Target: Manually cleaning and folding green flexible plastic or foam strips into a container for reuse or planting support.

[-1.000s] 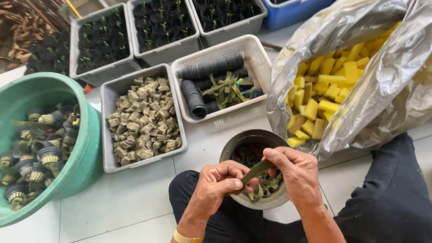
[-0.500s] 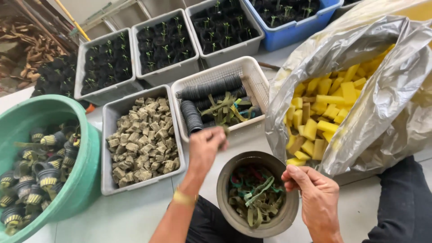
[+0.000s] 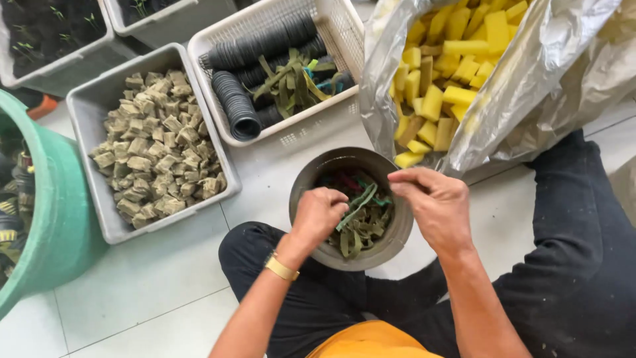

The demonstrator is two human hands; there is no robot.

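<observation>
**Both hands over the bowl, one green strip between them**

You sit on a pale tiled floor [image 3: 152, 278] with a round grey bowl [image 3: 311, 174] set between your knees. Your left hand [image 3: 319, 213] is curled over the bowl's near-left side, fingers bent inward and pinched on the lower end of a green strip [image 3: 358, 202]. Your right hand [image 3: 434, 202] hovers over the bowl's right rim, thumb and forefinger closed together at the strip's upper end; the contact point is small in this view, so I judge it a grip, not a certainty. The strip runs slanted between the two hands, just above the other strips [image 3: 361, 232] heaped in the bowl, which are mostly olive green with some red and teal ones.

Around the bowl:
- Just beyond it, a white slotted basket [image 3: 291, 136] holds rows of black ribbed rings [image 3: 235, 106] and a loose bundle of green strips.
- To the left of that, a grey tub [image 3: 86, 106] is filled with brownish cubes [image 3: 156, 152].
- At the far left edge, a green basin [image 3: 53, 199] is partly in view; its contents are too cropped to tell.
- To the upper right, an open silver bag [image 3: 530, 86] lies close to the bowl's far rim, with yellow sponge blocks [image 3: 440, 59] showing inside.
- A gold-coloured band [image 3: 281, 267] sits on your left wrist.
</observation>
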